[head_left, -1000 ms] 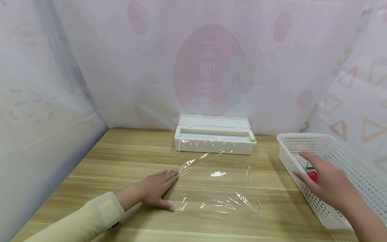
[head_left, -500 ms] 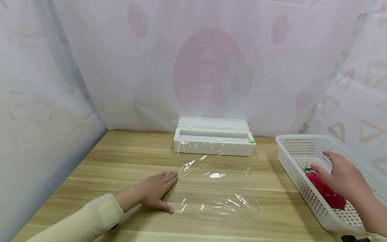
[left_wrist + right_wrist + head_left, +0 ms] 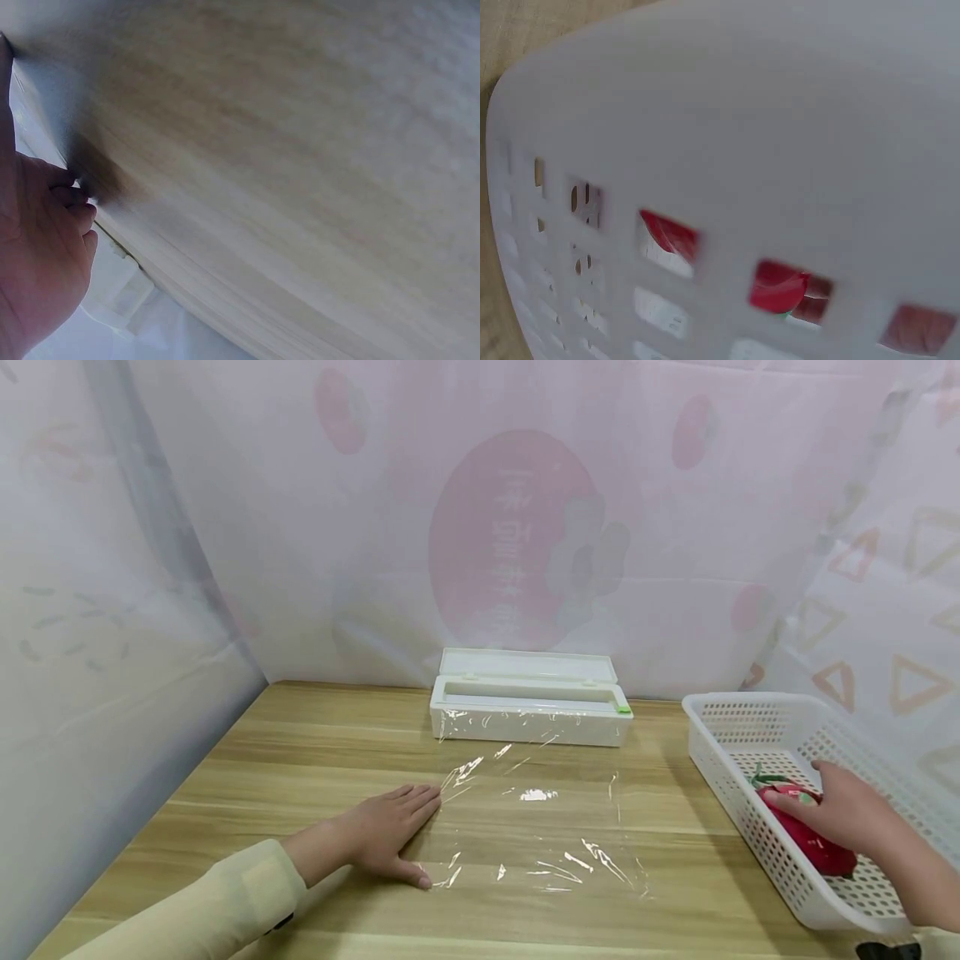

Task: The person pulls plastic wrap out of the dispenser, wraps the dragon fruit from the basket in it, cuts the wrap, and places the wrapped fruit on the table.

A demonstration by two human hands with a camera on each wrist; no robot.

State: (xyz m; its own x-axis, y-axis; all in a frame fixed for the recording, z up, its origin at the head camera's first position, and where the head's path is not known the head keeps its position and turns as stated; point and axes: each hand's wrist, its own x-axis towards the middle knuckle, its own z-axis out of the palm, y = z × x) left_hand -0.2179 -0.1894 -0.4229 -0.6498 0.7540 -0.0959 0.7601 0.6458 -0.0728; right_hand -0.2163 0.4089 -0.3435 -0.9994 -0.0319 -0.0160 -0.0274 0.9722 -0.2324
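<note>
My left hand (image 3: pixel 395 835) lies flat on the wooden table with straight fingers, fingertips and thumb at the left edge of a clear sheet of cling film (image 3: pixel 536 827). In the left wrist view the left hand (image 3: pixel 45 247) shows at the left edge, touching the wood. The film runs from a white cling film dispenser (image 3: pixel 528 727) at the back, its lid up. My right hand (image 3: pixel 855 810) reaches into a white perforated basket (image 3: pixel 738 814). It grips a glossy red thing with a green stem-like end (image 3: pixel 821 852), thumb on the near side; the other fingers are mostly hidden.
White printed fabric walls (image 3: pixel 360 568) enclose the back and sides of the wooden table (image 3: pixel 300 760). In the right wrist view the basket's side (image 3: pixel 705 112) fills most of the picture, with red showing through its holes.
My right hand first drew back, uncovering the red thing, then came down onto it; a patch with pale marks now shows on the thing. The left hand and film stay put.
</note>
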